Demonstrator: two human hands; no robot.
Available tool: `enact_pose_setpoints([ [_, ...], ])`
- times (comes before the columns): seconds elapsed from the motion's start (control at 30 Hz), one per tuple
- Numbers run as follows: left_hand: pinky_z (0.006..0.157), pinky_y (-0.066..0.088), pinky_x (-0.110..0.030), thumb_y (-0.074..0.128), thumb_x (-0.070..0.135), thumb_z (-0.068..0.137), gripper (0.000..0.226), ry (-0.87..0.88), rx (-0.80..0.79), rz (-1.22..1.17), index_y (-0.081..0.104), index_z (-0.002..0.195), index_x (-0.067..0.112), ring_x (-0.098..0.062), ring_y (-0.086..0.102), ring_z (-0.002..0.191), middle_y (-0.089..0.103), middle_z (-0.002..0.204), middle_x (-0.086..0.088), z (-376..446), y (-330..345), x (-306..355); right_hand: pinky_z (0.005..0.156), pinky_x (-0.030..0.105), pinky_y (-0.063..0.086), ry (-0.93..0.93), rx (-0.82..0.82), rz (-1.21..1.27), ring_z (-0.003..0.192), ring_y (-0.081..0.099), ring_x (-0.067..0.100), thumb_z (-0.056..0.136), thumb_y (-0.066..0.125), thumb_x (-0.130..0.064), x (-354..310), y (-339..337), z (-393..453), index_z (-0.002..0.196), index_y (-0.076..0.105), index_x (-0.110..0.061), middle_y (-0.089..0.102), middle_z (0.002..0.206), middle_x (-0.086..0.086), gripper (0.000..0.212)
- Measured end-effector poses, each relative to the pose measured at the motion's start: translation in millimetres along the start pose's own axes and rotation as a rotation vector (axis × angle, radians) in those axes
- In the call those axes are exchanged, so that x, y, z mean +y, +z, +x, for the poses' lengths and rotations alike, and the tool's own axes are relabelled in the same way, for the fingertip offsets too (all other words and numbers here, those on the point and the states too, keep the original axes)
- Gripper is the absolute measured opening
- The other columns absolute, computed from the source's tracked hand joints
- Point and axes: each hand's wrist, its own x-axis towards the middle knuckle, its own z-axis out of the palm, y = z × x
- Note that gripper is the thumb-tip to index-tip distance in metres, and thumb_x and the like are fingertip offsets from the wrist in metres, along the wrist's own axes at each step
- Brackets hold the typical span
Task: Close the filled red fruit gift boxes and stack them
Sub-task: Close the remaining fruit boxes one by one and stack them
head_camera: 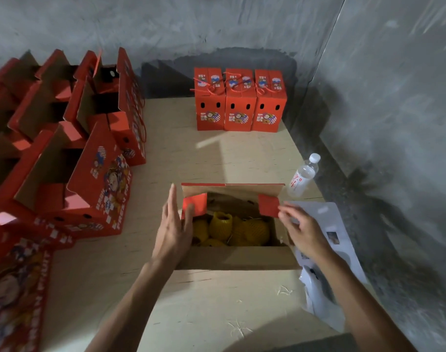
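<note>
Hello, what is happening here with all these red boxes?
A person is closing an open red gift box filled with fruit in yellow foam nets. The left hand touches the left side flap, the right hand the right side flap. Three closed boxes stand in a row at the table's far end; open boxes wait on the left.
</note>
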Motion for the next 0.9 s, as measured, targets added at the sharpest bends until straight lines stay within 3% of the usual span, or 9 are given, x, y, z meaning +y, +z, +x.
enact_pose_setpoints([
  [0.1, 0.107, 0.028, -0.033, 0.027, 0.06, 0.107, 0.058, 0.066, 0.151, -0.025, 0.01, 0.16, 0.044, -0.002, 0.027, 0.139, 0.021, 0.167, 0.002, 24.3, -10.5, 17.1, 0.11, 0.018, 0.038, 0.015, 0.124, 0.078, 0.138, 0.044, -0.004, 0.105, 0.039, -0.053, -28.3, -12.4, 25.7, 0.151, 0.041, -0.034, 0.047, 0.153, -0.015, 0.05],
  [0.2, 0.112, 0.037, -0.031, 0.03, 0.049, 0.11, 0.047, 0.158, 0.106, 0.028, 0.055, 0.144, 0.029, -0.013, 0.045, 0.139, 0.051, 0.15, -0.002, 53.2, -17.0, 26.9, 0.109, 0.005, 0.033, -0.042, 0.109, 0.082, 0.136, 0.043, -0.011, 0.108, 0.033, -0.052, -52.4, -18.3, 43.9, 0.15, 0.043, -0.037, 0.048, 0.15, -0.021, 0.046],
  [0.3, 0.093, 0.054, -0.033, 0.049, 0.037, 0.107, 0.031, 0.23, -0.026, 0.127, 0.076, 0.111, 0.022, -0.011, 0.065, 0.108, 0.073, 0.117, 0.003, 66.9, -18.0, 27.5, 0.108, 0.021, 0.046, -0.079, 0.074, 0.061, 0.125, 0.058, -0.001, 0.109, 0.042, -0.044, -57.7, -18.6, 48.4, 0.136, 0.064, -0.025, 0.067, 0.133, -0.01, 0.04],
  [0.37, 0.09, 0.056, -0.031, 0.061, 0.029, 0.101, 0.017, 0.283, -0.092, 0.157, 0.077, 0.105, 0.025, -0.003, 0.067, 0.101, 0.074, 0.108, 0.016, 66.2, -19.1, 20.7, 0.098, 0.035, 0.056, -0.114, 0.053, 0.024, 0.111, 0.067, 0.004, 0.106, 0.051, -0.043, -53.5, -18.0, 42.1, 0.122, 0.072, -0.022, 0.074, 0.116, -0.009, 0.034],
  [0.47, 0.093, 0.053, -0.025, 0.07, 0.019, 0.094, 0.021, 0.353, -0.179, 0.163, 0.076, 0.112, 0.029, 0.002, 0.064, 0.104, 0.069, 0.11, 0.024, 57.7, -24.9, 5.6, 0.094, 0.027, 0.055, -0.176, 0.04, 0.033, 0.111, 0.067, 0.005, 0.099, 0.066, -0.036, -43.0, -16.2, 27.2, 0.114, 0.075, -0.024, 0.074, 0.113, -0.016, 0.021],
  [0.6, 0.089, 0.056, -0.037, 0.074, 0.023, 0.091, 0.013, 0.395, -0.31, 0.186, 0.08, 0.102, 0.017, -0.01, 0.067, 0.099, 0.073, 0.108, 0.008, 40.5, -22.9, -16.3, 0.089, 0.033, 0.056, -0.191, 0.043, -0.06, 0.096, 0.069, 0.006, 0.086, 0.081, -0.014, -24.5, -6.2, 11.8, 0.094, 0.079, -0.015, 0.075, 0.1, -0.01, 0.008],
  [0.7, 0.09, 0.053, -0.041, 0.077, 0.017, 0.087, 0.016, 0.453, -0.281, 0.248, 0.078, 0.102, 0.011, -0.018, 0.065, 0.097, 0.074, 0.105, -0.003, 29.5, -13.5, -29.3, 0.091, 0.043, 0.055, -0.194, -0.018, -0.195, 0.102, 0.067, 0.014, 0.083, 0.083, -0.008, -12.1, 2.3, 2.0, 0.097, 0.08, -0.01, 0.071, 0.108, -0.007, 0.014],
  [0.8, 0.09, 0.052, -0.048, 0.08, 0.012, 0.085, 0.019, 0.464, -0.279, 0.314, 0.076, 0.103, 0.009, -0.025, 0.065, 0.096, 0.072, 0.102, -0.007, 37.6, -8.4, -30.1, 0.087, 0.045, 0.057, -0.224, -0.029, -0.275, 0.107, 0.063, 0.017, 0.085, 0.082, -0.014, -10.0, 4.0, 3.6, 0.104, 0.079, -0.012, 0.067, 0.112, -0.008, 0.019],
  [0.9, 0.099, 0.048, -0.053, 0.082, 0.028, 0.085, 0.031, 0.395, -0.377, 0.428, 0.071, 0.111, 0.014, -0.027, 0.056, 0.114, 0.063, 0.12, -0.007, 57.0, -6.4, -22.2, 0.079, 0.038, 0.056, -0.226, -0.067, -0.366, 0.103, 0.058, 0.009, 0.088, 0.078, -0.035, -10.7, -3.0, 8.1, 0.107, 0.071, -0.026, 0.054, 0.118, -0.02, 0.022],
])
